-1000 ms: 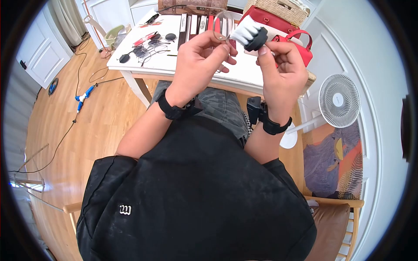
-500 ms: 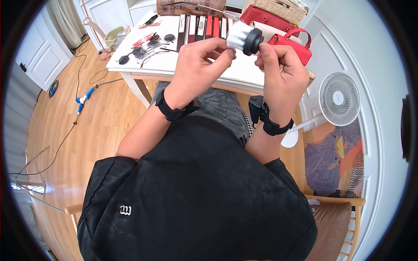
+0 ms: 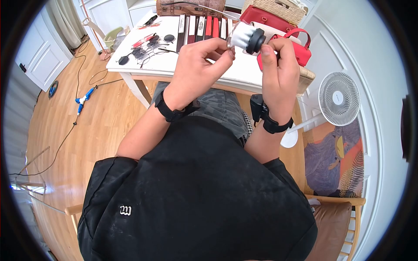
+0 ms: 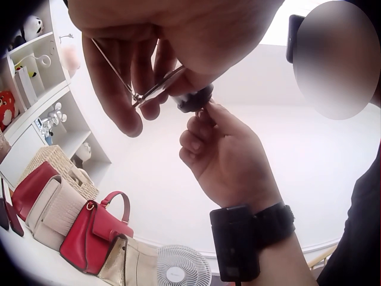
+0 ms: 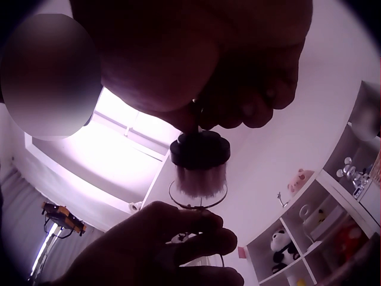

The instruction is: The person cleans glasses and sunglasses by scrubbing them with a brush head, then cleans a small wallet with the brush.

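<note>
My left hand [image 3: 198, 69] pinches a pair of thin wire-framed glasses [image 4: 161, 87] by the frame, one round lens standing up from the fingertips. My right hand [image 3: 281, 76] pinches the back of a round black brush [image 3: 255, 41] between thumb and fingers. Its white bristles [image 3: 241, 35] face left, against or just by the lens. In the right wrist view the bristles [image 5: 201, 182] overlap the round wire rim [image 5: 172, 196], above the fingers of the left hand [image 5: 172, 244]. Both hands are raised over the near side of the white table [image 3: 244, 71].
Several glasses and sunglasses [image 3: 150, 51] lie on the table's left part. Behind the hands stand upright dark, white and red boxes [image 3: 209, 28], with a brown case [image 3: 191, 7] beyond. Red handbags [image 3: 298, 51] and a woven basket [image 3: 278, 12] are at right, near a white fan [image 3: 339, 99].
The brush has turned from a downward tilt to nearly sideways, its bristles at the lens. My left hand has shifted slightly, and the lens ring shows less widely than a second ago.
</note>
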Motion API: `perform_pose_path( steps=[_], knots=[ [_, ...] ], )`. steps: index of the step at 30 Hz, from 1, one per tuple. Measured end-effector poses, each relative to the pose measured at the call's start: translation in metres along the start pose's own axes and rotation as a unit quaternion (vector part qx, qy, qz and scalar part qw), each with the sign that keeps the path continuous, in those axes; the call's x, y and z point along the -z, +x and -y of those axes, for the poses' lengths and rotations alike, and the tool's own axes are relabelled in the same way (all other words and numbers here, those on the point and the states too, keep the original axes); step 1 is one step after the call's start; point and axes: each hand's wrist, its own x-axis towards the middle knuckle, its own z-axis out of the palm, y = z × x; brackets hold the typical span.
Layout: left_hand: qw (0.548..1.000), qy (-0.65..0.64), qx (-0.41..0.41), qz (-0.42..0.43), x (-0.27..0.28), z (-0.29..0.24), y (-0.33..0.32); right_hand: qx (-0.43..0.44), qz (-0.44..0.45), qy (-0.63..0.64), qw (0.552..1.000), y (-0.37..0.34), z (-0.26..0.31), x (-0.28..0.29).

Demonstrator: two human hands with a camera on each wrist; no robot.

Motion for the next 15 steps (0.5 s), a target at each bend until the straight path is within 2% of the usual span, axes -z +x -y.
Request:
perform_pose_path(
  steps=[7,9,13,15],
  knots=[
    [1.000,0.014,0.016,0.005,-0.0001,0.0009,0.0000,0.013,0.019,0.040,0.999,-0.0001,-0.0037,0.0028],
    [1.000,0.014,0.024,0.006,0.0004,0.0005,0.0002,-0.008,0.021,0.041,0.999,0.0006,-0.0043,0.0027],
    [0.999,0.031,0.011,0.003,0.0018,-0.0019,0.0011,-0.006,0.002,0.029,1.000,0.0004,-0.0012,0.0031],
    [0.999,0.041,0.004,0.006,0.0013,-0.0019,0.0004,-0.060,0.040,-0.027,0.997,-0.0012,0.0032,0.0071]
  ],
)
